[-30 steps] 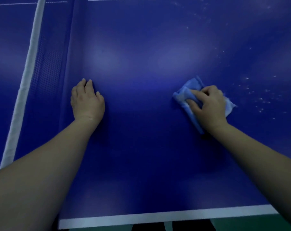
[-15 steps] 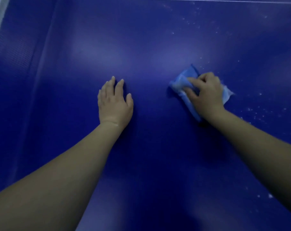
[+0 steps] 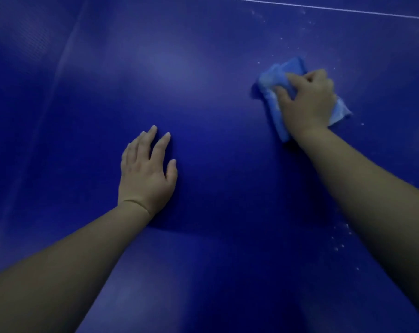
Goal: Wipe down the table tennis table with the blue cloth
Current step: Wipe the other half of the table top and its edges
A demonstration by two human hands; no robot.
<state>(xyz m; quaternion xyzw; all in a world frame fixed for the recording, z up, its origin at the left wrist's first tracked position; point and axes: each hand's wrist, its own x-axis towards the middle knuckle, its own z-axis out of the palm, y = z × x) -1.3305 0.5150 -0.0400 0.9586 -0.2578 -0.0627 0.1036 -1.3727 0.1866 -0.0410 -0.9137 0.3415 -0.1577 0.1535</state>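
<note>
Right hand [image 3: 308, 102] bears down on the blue cloth [image 3: 279, 79], fingers bent over its bunched top and gripping it against the desk [image 3: 203, 97]; left hand [image 3: 147, 173] lies flat on the bare surface well to the left, fingers straight and slightly spread, holding nothing, apparently as a brace. Cloth sits toward the far right of the view, near the thin white line [image 3: 323, 7] that crosses the top edge. It is a light blue rag, folded or crumpled into a thick pad, paler than the deep blue top; a thinner, whitish corner pokes out past the wrist on the right side, and a strip runs down beside the heel of the hand. Progress, by judgement: the broad stretch around the left hand reads smooth and speck-free, so that part looks done or never dirty. White specks [image 3: 340, 241] remain beside the right forearm, and more are scattered beyond and to the right of the cloth up toward the line, so the right-hand area is left to wipe. Net mesh [image 3: 23, 37] shows faintly at upper left; how much lies beyond it cannot be told
</note>
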